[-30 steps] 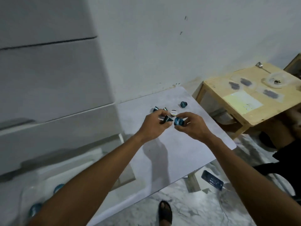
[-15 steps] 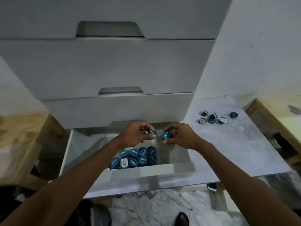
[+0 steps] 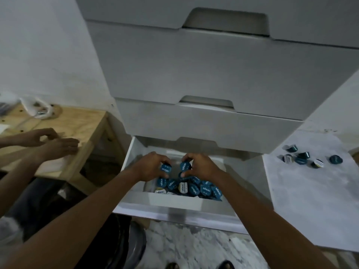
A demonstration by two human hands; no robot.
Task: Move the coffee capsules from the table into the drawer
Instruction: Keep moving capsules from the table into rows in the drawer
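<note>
The bottom drawer [image 3: 174,205] of a white cabinet stands pulled out, with several blue and white coffee capsules [image 3: 194,188] piled inside. Both my hands reach into it. My left hand [image 3: 150,166] grips a blue capsule [image 3: 165,169] just above the pile. My right hand [image 3: 200,165] grips another blue capsule [image 3: 185,166] beside it. Several more capsules [image 3: 300,159] lie on the white table [image 3: 314,200] at the right.
Closed drawers [image 3: 213,74] rise above the open one. A wooden table [image 3: 64,133] stands at the left, where another person's hands [image 3: 52,142] rest. Marble floor and my feet [image 3: 198,265] show below the drawer front.
My hands carried two capsules from the table over to the open drawer and have sunk lower, close to the pile. The view swung left and down.
</note>
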